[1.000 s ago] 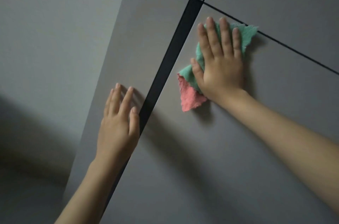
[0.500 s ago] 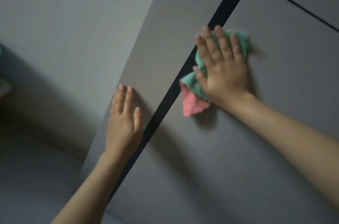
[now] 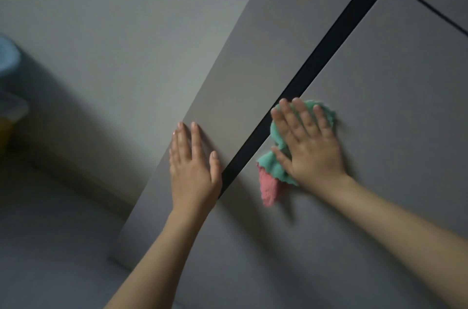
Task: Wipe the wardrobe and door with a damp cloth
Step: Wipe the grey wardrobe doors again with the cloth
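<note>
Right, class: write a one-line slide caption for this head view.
Right hand presses a green-and-pink cloth flat on the grey wardrobe door; left hand rests on the neighbouring panel.

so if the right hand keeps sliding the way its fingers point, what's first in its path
Probably the black strip between the panels: the right hand, flat on the cloth, points up along it, fingertips already near its edge.

Green-and-pink cloth (image 3: 277, 169); grey wardrobe (image 3: 379, 106), black strip (image 3: 329, 40).
</note>
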Tool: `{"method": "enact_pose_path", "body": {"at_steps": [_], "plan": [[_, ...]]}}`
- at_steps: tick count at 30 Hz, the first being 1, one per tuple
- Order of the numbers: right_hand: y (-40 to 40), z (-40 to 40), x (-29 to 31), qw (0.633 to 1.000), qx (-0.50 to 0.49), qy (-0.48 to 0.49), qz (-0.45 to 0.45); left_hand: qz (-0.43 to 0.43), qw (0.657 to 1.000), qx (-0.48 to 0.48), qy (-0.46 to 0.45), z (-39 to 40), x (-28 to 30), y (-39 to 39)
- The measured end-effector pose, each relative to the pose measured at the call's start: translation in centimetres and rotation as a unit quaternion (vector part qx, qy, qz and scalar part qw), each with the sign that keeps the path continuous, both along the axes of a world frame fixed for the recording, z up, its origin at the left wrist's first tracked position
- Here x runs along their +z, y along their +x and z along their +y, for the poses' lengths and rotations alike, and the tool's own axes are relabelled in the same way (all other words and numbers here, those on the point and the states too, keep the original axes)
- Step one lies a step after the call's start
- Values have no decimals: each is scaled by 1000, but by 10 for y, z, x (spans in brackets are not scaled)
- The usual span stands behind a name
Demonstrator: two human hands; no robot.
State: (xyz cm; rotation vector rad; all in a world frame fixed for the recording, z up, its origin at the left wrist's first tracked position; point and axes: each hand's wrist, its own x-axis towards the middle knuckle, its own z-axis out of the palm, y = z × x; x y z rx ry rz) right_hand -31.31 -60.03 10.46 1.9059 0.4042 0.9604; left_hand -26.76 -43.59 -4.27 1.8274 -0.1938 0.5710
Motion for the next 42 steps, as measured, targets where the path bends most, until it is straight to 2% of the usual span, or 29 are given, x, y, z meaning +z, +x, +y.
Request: {"method": "enact_pose_path", "body": {"at_steps": [3,8,15,18,21,24,26,30,33,35,38,41,42], "plan": [[9,12,-20,998,-7,51,-33,-14,1000,2,-25,-3,-2,2],[2,6,-102,994,-16,-54,94,-55,996,20,-71,-6,-13,14],[0,11,-124,994,17,-1,106,-75,990,25,-115,-28,-20,11],[-11,-4,-163,988,18,-1,154,-52,993,17,-106,-31,-28,5],[-33,-30,-212,974,-29,-48,219,-45,995,-15,-87,-33,-35,-8],[-55,-52,-221,966,-26,-55,252,7,996,-40,-82,-27,-52,-22],[-61,-64,-193,979,-11,-28,202,19,996,-57,-67,-23,-60,-31],[-51,-51,-137,999,-11,17,44,21,996,-71,-50,-18,-63,-39],[-38,-41,-150,1000,7,27,14,20,996,-68,-52,-22,-66,-43],[-33,-39,-192,998,31,11,48,13,998,-61,-26,-25,-78,-45],[-35,-34,-268,985,-11,-96,142,22,998,-50,7,-33,-100,-47],[-48,-37,-323,955,-35,-65,288,33,998,-49,35,-41,-121,-53],[-53,-39,-333,942,-73,-75,319,38,997,-53,43,-43,-127,-55]]}}
